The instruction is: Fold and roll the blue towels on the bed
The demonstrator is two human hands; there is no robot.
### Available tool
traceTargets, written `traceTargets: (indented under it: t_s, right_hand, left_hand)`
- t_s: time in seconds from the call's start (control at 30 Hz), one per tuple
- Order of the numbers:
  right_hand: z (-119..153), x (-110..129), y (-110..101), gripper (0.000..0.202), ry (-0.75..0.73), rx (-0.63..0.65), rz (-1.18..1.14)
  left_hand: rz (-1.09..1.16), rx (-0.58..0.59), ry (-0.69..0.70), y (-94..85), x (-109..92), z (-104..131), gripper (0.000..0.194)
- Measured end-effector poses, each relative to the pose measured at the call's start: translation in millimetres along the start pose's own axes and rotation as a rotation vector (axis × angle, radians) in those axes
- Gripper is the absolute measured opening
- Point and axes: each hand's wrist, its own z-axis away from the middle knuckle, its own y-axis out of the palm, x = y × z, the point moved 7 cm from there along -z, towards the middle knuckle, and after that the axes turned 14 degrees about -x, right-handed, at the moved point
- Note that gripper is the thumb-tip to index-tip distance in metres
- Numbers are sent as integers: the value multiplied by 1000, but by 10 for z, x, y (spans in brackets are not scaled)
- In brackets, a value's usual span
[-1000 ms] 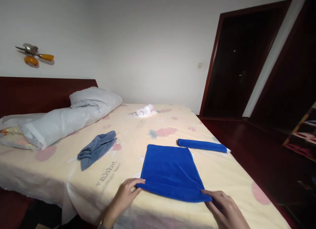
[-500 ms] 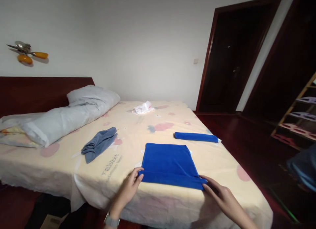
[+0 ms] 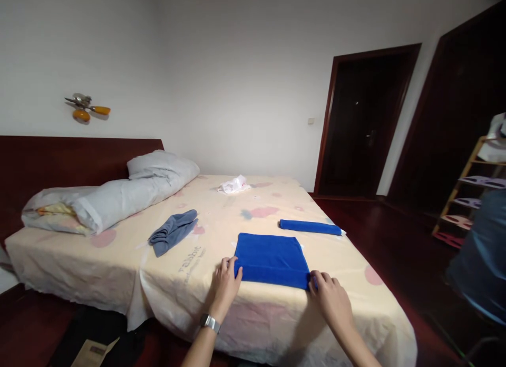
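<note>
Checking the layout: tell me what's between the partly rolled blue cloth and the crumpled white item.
The head view shows only bedsheet with a pink print between the blue cloth and white item.

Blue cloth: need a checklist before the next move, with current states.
1. Left hand at the near left corner of the blue cloth: ok.
2. Right hand at its near right corner: ok.
3. Far part of the cloth spread on the bed, no big bunching: ok.
4. Blue roll apart from the cloth, beyond it: ok.
5. Grey cloth apart, off to the left: ok.
6. Firm grip at both corners: cannot tell, fingers partly hide it.
</note>
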Motion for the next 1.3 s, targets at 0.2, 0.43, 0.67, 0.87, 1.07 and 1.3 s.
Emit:
traceTargets:
  t_s: [0.2, 0.43, 0.67, 0.87, 1.07, 1.3]
  right_hand:
    - [-34, 439, -103, 35, -265, -203, -282]
    - [78, 525, 262, 61, -309, 232, -379]
    - [13, 81, 234, 71, -175, 411, -404]
    - [-242, 313, 67, 74, -206, 527, -431]
    - [-278, 645, 292, 77, -321, 669, -575]
    - [-197, 76, 514, 84, -125, 659, -473]
  left_hand:
    - [124, 18, 383, -142, -542, 68, 33]
    - [199, 402, 436, 95, -410, 194, 55]
    - [279, 536, 353, 140, -220, 62, 57]
    - [265, 538, 397, 62, -443, -78, 69]
    - [360, 677, 445, 307, -584, -81, 71]
    - [329, 770, 300, 499, -82, -36, 89]
